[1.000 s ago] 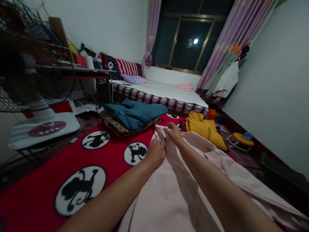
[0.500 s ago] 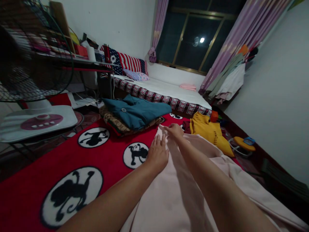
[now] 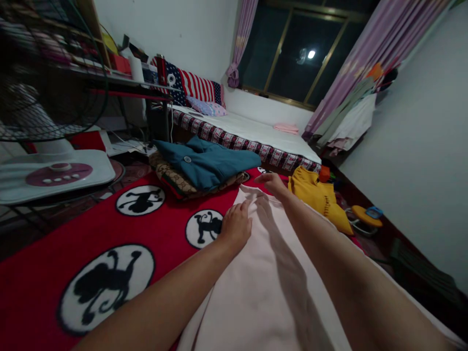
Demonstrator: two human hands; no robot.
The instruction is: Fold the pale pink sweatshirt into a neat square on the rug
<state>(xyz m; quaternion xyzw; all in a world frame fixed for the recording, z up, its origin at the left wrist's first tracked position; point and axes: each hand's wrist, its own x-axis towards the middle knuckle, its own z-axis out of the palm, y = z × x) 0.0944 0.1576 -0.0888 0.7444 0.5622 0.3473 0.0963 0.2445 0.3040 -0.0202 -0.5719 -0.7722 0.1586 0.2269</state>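
Note:
A pale pink garment (image 3: pixel 256 273) lies spread over the red blanket (image 3: pixel 171 231) in front of me, its far end narrowing to a corner. My left hand (image 3: pixel 237 225) rests on the garment's left edge near that corner, fingers laid on the cloth. Just past the far edge hovers my right hand (image 3: pixel 273 184), fingers pointing left and somewhat apart, with nothing visible in them. Beyond my hands, a folded teal garment (image 3: pixel 215 163) with a button sits on a brown patterned folded cloth (image 3: pixel 171 178). To the right lies a yellow garment (image 3: pixel 310 192) with dark lettering.
A fan (image 3: pixel 58 170) stands at the left, beside a cluttered desk (image 3: pixel 120 87). Farther back is a bed (image 3: pixel 252 124) under a window. An orange-topped stool (image 3: pixel 365 215) and hanging clothes (image 3: pixel 351 122) are on the right.
My right hand has let go of the garment's far corner and moved up and right. The garment's right side now lies flatter. My left hand stays near the left edge.

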